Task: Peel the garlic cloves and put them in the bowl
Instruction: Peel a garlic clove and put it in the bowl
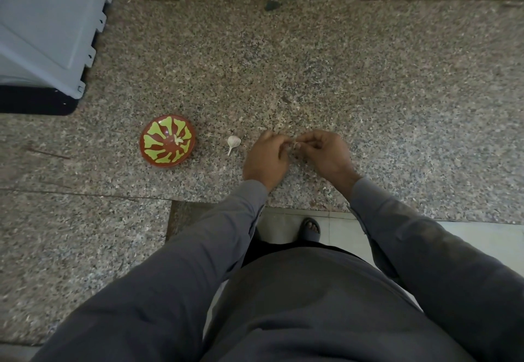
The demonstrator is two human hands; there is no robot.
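Left hand point(266, 157) and right hand point(323, 151) together pinching a garlic clove point(295, 144), right of the red-and-green bowl point(168, 140); garlic bulb point(233, 142) on granite worktop point(368, 78) between bowl and hands

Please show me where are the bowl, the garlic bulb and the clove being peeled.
bowl point(147, 146): head view, left inner wall.
garlic bulb point(234, 141): head view, middle of the white bulb.
garlic clove point(296, 145): head view, pale bit showing between both hands.
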